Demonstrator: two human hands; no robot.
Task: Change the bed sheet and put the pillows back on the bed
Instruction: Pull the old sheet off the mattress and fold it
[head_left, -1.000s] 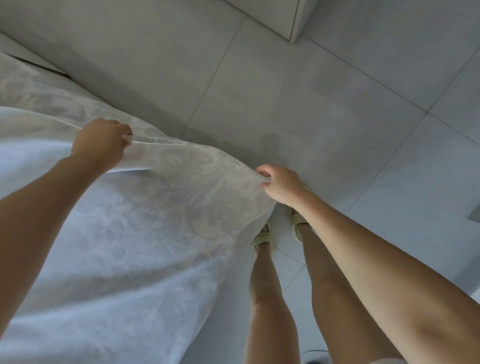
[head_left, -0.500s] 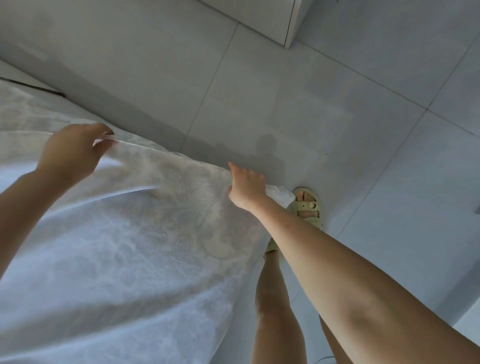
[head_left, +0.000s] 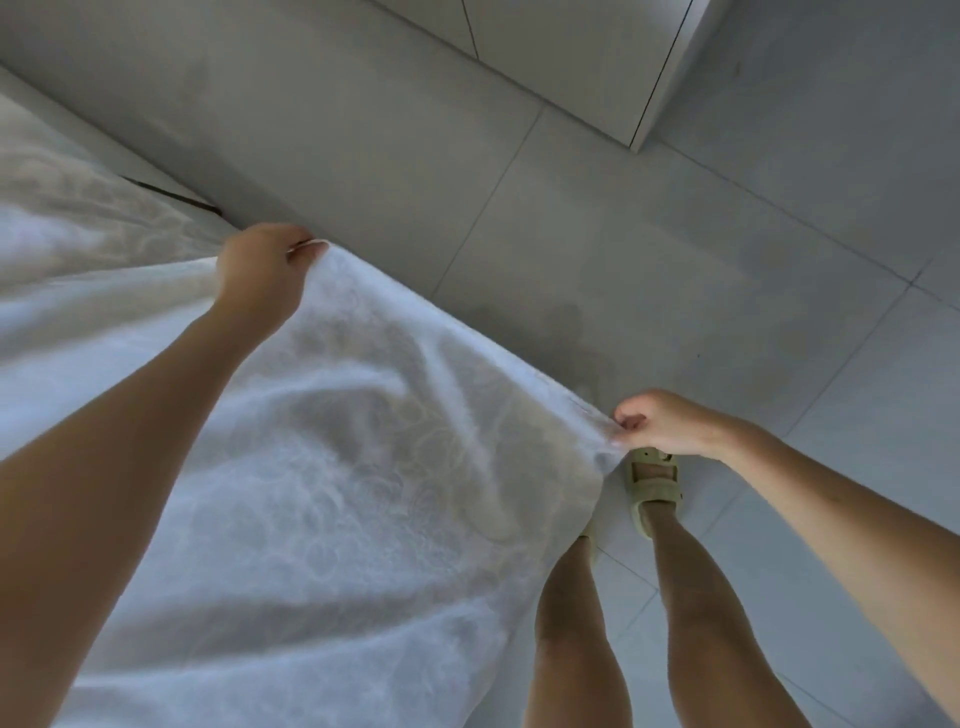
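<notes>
Pinching the white sheet (head_left: 337, 467) with left hand (head_left: 265, 265) and right hand (head_left: 667, 423) (edge stretched between). Spreading step, probably; next, pulling evenly, clear of the floor (head_left: 675, 234).

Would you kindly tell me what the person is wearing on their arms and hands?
Nothing visible: the left hand and right hand are bare, with no gloves, watch or bracelet, and no sleeves are in view.

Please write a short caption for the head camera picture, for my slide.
Both hands, left hand and right hand, hold the edge of a white patterned bed sheet above the grey tiled floor.
</notes>
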